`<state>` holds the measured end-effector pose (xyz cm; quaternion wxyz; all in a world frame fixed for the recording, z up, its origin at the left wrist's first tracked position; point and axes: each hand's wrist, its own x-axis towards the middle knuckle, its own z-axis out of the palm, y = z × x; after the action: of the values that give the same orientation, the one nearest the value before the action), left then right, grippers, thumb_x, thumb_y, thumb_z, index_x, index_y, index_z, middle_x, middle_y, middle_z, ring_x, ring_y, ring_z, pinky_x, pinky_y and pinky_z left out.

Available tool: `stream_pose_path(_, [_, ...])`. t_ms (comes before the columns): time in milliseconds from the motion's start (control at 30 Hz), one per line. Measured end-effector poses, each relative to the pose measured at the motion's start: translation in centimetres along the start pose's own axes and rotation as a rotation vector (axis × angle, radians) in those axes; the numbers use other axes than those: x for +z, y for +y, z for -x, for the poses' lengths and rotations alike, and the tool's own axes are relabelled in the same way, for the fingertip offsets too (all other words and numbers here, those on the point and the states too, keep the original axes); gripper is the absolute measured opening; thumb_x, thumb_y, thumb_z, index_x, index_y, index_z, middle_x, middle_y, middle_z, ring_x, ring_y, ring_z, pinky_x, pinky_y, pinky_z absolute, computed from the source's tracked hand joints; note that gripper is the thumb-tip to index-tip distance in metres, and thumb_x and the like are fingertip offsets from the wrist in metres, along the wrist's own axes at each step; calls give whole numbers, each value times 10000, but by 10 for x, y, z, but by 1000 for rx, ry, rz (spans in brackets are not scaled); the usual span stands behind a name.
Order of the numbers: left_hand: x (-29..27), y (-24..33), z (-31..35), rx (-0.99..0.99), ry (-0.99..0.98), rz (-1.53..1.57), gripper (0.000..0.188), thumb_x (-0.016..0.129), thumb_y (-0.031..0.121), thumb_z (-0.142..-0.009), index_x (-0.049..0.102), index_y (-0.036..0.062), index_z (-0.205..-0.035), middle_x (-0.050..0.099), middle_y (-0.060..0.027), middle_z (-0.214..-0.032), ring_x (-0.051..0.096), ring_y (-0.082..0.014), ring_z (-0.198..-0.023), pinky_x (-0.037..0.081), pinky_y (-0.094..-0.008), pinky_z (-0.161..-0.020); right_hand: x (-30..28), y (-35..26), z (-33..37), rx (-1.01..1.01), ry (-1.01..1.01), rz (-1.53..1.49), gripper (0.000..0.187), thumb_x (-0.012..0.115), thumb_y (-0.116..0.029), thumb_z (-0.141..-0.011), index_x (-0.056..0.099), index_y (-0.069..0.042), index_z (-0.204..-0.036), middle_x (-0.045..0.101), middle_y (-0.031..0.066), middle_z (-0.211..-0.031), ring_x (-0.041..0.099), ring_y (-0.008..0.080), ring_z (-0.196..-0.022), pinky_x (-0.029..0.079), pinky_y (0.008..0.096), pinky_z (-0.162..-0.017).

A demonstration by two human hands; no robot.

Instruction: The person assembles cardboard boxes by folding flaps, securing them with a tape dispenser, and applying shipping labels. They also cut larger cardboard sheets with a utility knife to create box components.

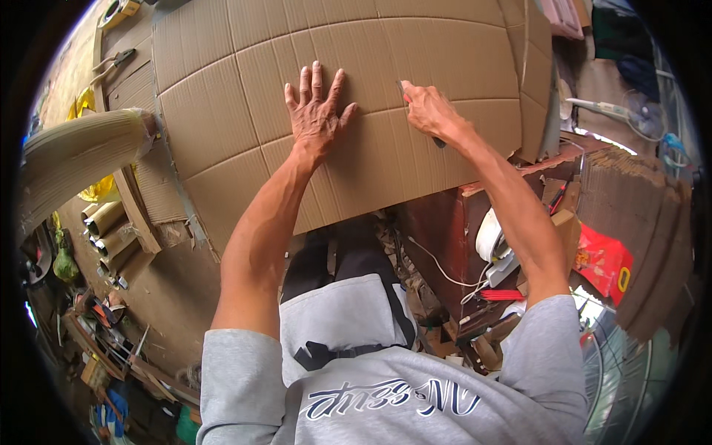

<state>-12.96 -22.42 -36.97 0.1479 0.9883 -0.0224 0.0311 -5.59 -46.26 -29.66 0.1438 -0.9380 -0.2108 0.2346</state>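
Observation:
A large creased sheet of brown cardboard [415,44] lies in front of me, with fold lines running across and along it. My left hand [315,111] presses flat on it, fingers spread, holding nothing. To its right, my right hand [432,111] is closed around a utility knife [439,142]. The dark handle end shows below the palm, and a bit of red with a thin tip shows by the forefinger. The tip is at the cardboard, near a crosswise crease; whether it has gone through I cannot tell.
Pliers [115,63] and a tape roll [115,11] lie left of the cardboard. A long wrapped roll [81,159] juts in at the left, above several cardboard tubes [111,226]. At right are a small fan [644,115], a red bag [602,261] and a white cable [445,271].

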Motion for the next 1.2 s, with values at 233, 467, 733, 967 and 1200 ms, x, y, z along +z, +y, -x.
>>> stream_pose_path(233, [-1, 1, 0, 2, 21, -16, 675, 495, 584, -976, 363, 278, -1563, 203, -132, -1664, 151, -325, -1539, 80, -596, -1205, 22, -3, 57, 47, 52, -7, 301, 439, -77, -935, 566, 30, -1186, 636, 359, -896, 622, 545, -865, 498, 590, -761])
stream_pose_path(467, [1, 0, 1, 13, 22, -33, 695, 482, 601, -979, 338, 271, -1573, 191, -139, -1666, 142, -333, -1541, 82, -613, -1201, 38, -1, 80, 75, 5, -26, 300, 432, -104, -936, 558, 73, -1143, 619, 367, -819, 634, 545, -812, 518, 593, -727])
stream_pose_path(733, [3, 20, 44, 3, -16, -20, 736, 493, 634, -958, 318, 278, -1579, 148, -160, -1673, 105, -371, -1544, 68, -668, -1185, 24, -13, 78, 136, -102, 28, 270, 426, -71, -920, 561, 29, -1132, 643, 352, -906, 621, 549, -903, 513, 585, -763])
stream_pose_path(967, [7, 19, 50, 1, 15, -18, 736, 481, 640, -953, 319, 290, -1580, 147, -138, -1679, 97, -336, -1551, 45, -647, -1194, 29, -18, 84, 142, -70, 65, 287, 430, -125, -970, 594, 75, -1092, 643, 365, -900, 651, 533, -887, 532, 592, -755])
stream_pose_path(1200, [10, 19, 50, -4, 25, -51, 742, 472, 655, -947, 331, 287, -1576, 150, -129, -1682, 98, -334, -1553, 34, -644, -1194, 67, -1, 113, 66, 67, 73, 303, 456, -81, -904, 590, 20, -1157, 645, 342, -865, 630, 544, -835, 534, 598, -722])
